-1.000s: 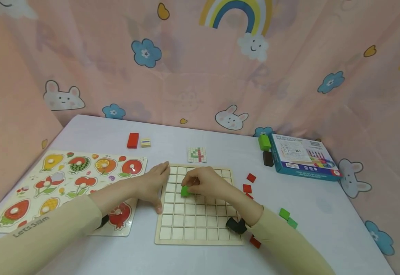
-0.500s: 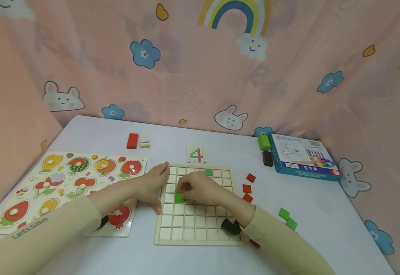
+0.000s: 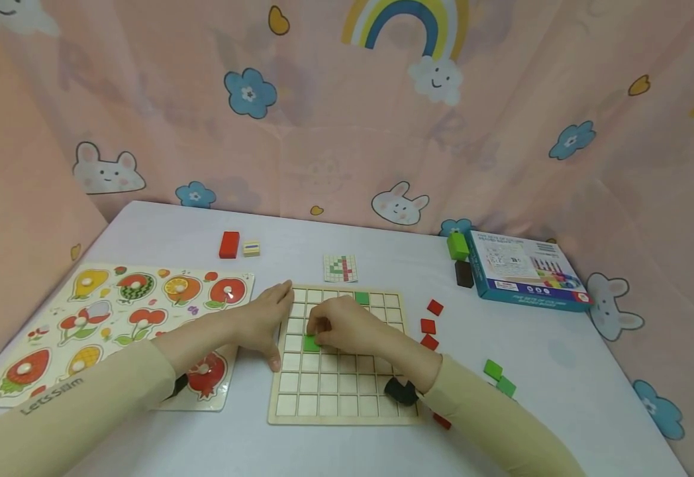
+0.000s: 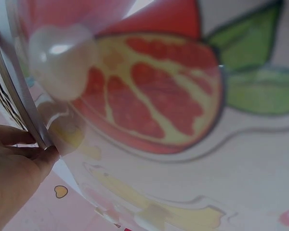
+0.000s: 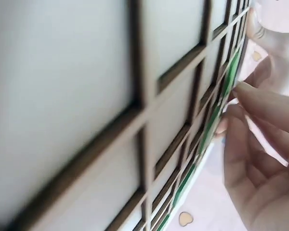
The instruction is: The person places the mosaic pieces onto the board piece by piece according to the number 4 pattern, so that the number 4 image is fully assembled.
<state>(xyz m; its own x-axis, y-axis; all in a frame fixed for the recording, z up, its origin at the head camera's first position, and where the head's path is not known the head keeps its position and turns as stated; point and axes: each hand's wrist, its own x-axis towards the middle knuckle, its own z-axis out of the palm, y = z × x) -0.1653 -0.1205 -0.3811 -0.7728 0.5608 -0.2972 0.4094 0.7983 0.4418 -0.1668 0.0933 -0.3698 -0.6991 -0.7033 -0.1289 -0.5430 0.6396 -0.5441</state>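
Note:
A wooden grid board [image 3: 347, 420] lies in front of me. My left hand [image 3: 259, 322] rests along its left edge, thumb and fingers spread, fingertips touching the rim. Over the board, my right hand [image 3: 347, 323] has curled fingers, with its fingertips at a green square tile [image 3: 310, 344] that lies in a left-hand cell. In the right wrist view the thumb and forefinger are right at a green tile [image 5: 229, 77]; more green tiles [image 5: 183, 185] show in the grid. Another green tile [image 3: 361, 299] sits near the top edge. The right hand hides part of the board.
A small pattern card [image 3: 340, 269] lies behind the board. Red tiles [image 3: 428, 326] and green tiles [image 3: 493, 370] are to its right. On the left is a fruit puzzle board [image 3: 135, 331]. A blue box [image 3: 528, 273] and a red block [image 3: 229, 245] stand farther back.
The right hand has moved slightly left and nearer with the green tile, which now lies flatter in a cell. Over the last half second it barely moves. The left hand stays put.

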